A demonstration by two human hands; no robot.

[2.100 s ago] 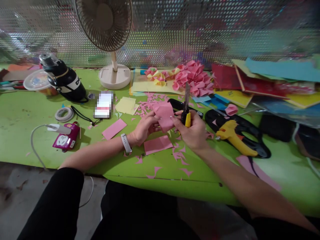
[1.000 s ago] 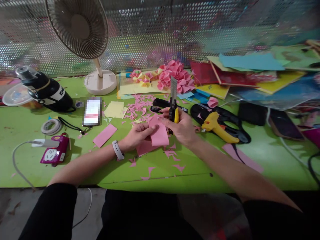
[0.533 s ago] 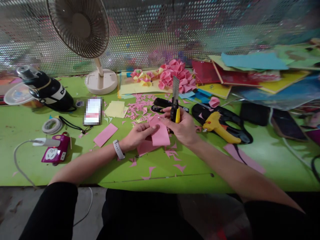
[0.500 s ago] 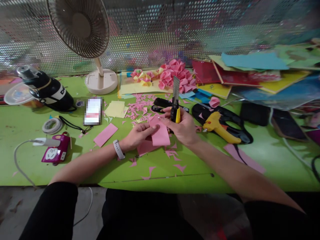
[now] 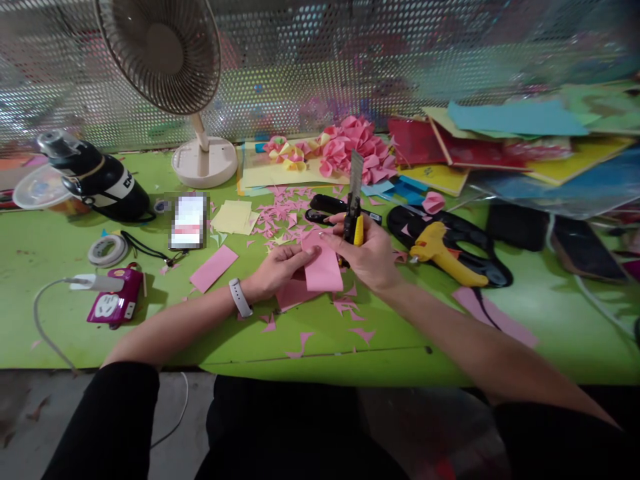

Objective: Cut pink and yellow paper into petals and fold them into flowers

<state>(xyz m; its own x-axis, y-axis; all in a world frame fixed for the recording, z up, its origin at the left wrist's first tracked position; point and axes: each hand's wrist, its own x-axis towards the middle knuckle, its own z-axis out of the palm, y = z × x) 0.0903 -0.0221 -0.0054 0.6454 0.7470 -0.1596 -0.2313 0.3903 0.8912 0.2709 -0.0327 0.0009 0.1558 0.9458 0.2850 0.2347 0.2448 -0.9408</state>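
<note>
My left hand, with a pale watch band at its wrist, pinches a folded strip of pink paper between thumb and fingers. At the strip's upper right, my right hand is closed around black and yellow scissors. Their silver blades point up and away from me. The thumb and fingertips of this hand also touch the paper's top edge. Under the left hand, another pink paper piece lies on the green table. Pink scraps are scattered around both hands.
Behind the hands lie a black stapler and a heap of pink paper flowers. A yellow glue gun is at right, beneath stacked coloured sheets. Leftward are a fan, a phone, a bottle and a tape roll.
The whole view has shifted slightly, so things appear a little further right. Both hands keep the same hold on the pink paper and scissors.
</note>
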